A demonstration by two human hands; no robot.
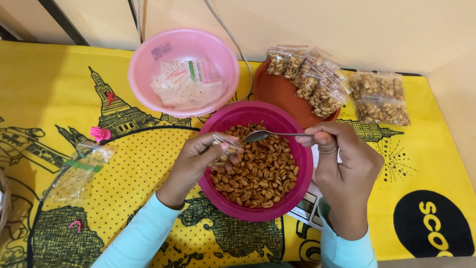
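Note:
A magenta bowl full of roasted peanuts sits in front of me. My left hand holds a small clear plastic bag with some peanuts in it over the bowl's left side. My right hand grips the handle of a metal spoon whose bowl points at the bag's mouth, just above the peanuts.
A light pink bowl of empty small zip bags stands behind. A brown-red plate carries several filled peanut bags; more filled bags lie to its right. An empty clear bag and a pink clip lie on the yellow printed cloth.

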